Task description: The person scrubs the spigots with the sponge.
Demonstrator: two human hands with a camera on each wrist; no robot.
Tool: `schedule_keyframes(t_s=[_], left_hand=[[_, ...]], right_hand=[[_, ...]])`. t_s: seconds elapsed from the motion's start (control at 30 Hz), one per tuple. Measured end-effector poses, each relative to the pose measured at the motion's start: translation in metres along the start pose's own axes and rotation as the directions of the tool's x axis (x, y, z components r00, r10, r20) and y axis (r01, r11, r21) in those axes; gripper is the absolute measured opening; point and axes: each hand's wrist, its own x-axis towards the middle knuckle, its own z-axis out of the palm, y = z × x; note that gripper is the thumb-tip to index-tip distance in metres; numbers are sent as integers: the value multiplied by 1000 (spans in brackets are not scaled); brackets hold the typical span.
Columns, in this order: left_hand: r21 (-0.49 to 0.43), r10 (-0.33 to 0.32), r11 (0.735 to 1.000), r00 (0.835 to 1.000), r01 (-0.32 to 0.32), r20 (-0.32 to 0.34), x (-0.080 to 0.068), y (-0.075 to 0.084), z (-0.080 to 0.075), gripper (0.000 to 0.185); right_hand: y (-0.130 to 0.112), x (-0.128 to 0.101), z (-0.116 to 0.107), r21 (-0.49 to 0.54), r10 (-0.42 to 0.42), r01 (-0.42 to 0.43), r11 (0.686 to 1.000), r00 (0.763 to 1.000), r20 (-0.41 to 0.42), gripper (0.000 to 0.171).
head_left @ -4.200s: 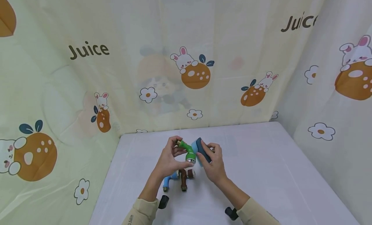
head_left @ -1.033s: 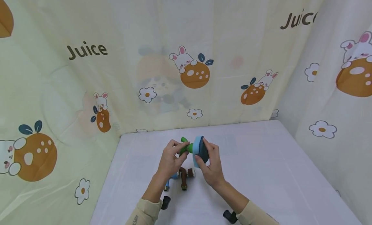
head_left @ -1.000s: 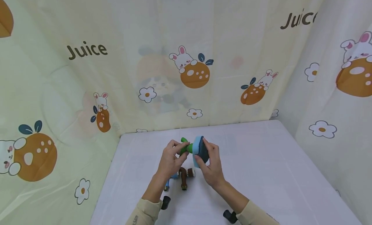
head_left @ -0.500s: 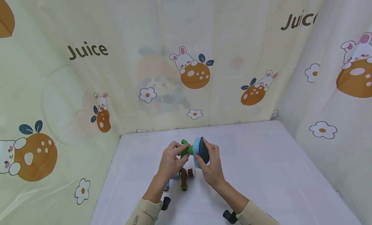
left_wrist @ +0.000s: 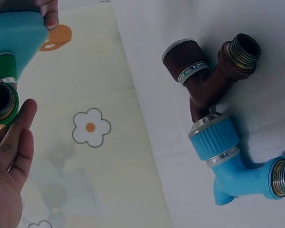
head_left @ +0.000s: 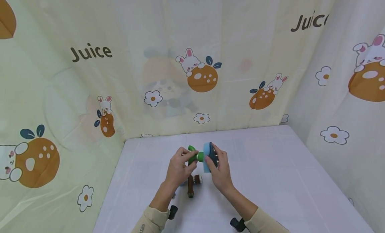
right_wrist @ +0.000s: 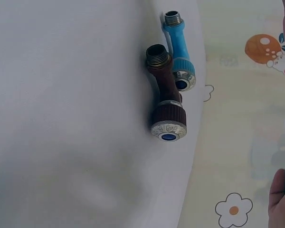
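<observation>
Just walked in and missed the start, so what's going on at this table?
A person is holding a green pipe fitting in the left hand and pressing a blue sponge against its end with the right hand, both held up above the white table. Below the hands, a brown fitting and a blue fitting lie on the table, touching each other and untouched by either hand.
</observation>
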Motion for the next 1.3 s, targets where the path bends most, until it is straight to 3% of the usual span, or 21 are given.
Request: schedule_keyframes(t_s=[0.27,0.47,0.77,1.0,1.3], left_hand=[[11,-15,1000,999,15,41,-2,0,2,36],[20,23,1000,997,-24,78,-4,1,4,34],[87,34,995,986,-49,164,-6,-1,7,37],[114,6,993,983,-28,183,-6,0,7,36],[23,-9,1000,985,5,171,-6,-2,7,31]], right_hand=[[-4,5,-2,83,155,-159,984,987,52,54],[-4,7,-4,95,200,-202,975,979,35,56],[-2,10,-5,96,170,-171,981,985,26,54],[-1,11,-6,73,166,-167,983,986,23,53],[0,11,-6,39,162,-164,986,986,38,53]])
